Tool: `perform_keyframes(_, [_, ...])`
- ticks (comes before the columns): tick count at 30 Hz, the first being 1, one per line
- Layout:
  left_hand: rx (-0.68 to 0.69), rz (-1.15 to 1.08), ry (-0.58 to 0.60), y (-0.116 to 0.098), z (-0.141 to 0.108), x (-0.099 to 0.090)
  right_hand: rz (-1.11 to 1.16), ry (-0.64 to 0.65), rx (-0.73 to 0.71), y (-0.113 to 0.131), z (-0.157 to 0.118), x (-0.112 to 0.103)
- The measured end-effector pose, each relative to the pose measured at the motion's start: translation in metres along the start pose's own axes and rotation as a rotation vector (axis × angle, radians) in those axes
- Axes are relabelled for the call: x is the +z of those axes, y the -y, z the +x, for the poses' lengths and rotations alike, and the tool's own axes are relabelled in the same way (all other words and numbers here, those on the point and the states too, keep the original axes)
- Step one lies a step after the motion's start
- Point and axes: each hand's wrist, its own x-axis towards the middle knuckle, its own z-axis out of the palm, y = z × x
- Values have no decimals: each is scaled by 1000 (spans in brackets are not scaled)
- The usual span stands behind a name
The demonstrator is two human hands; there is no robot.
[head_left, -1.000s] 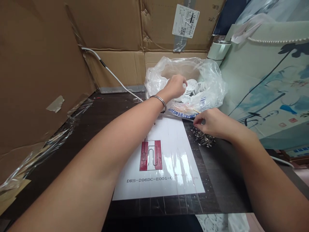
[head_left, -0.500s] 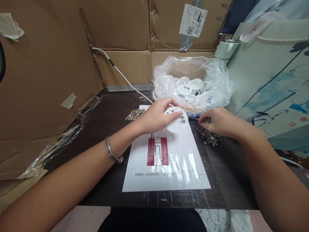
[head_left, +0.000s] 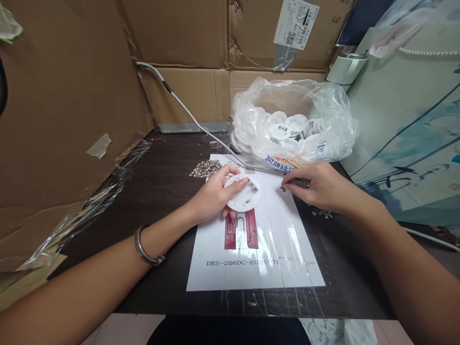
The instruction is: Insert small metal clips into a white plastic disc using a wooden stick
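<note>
Head camera shows the printed sheet (head_left: 251, 275) as landmark. Over its middle-left part, the left hand (head_left: 209, 195) grips a white disc (head_left: 240, 201), thumb on top, slotted face up, probably so the slots are easy to see. Above its right edge, the right hand (head_left: 323, 184) has fingers closed, pinching a tiny dark piece (head_left: 282, 189). Metal pieces (head_left: 205, 168) lie by its far left corner, others (head_left: 322, 213) at its right, perhaps for short reach. Behind it, a plastic bag (head_left: 246, 125) contains more discs (head_left: 297, 123).
</note>
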Motion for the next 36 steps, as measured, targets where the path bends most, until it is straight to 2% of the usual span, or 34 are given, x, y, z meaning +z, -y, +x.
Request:
perform_keyframes(3, [-11,-88,14,1,-4,1,46,-2,-106,9,3,10])
perform_keyframes(6, [-17,-188,29,0,-4,1,58,-67,-159,17,4,17])
perform_keyframes(9, [-36,-277,40,1,-1,-1,59,-172,-134,24,5,19])
perform_keyframes(13, [-16,-311,33,2,1,-2,62,-265,-7,30,5,19])
perform_keyframes(17, [12,-341,-43,2,2,-1,100,-195,7,31,5,20])
perform_keyframes(20, [15,-392,-95,1,1,0,145,-138,-61,30,4,22])
perform_keyframes(27, [-12,-427,-112,1,0,6,222,-109,-228,30,6,30])
perform_keyframes(32, [31,-367,-100,4,0,10,273,-287,-309,39,6,35])
perform_keyframes(36, [60,-417,-78,4,-2,10,229,-445,-323,52,5,39])
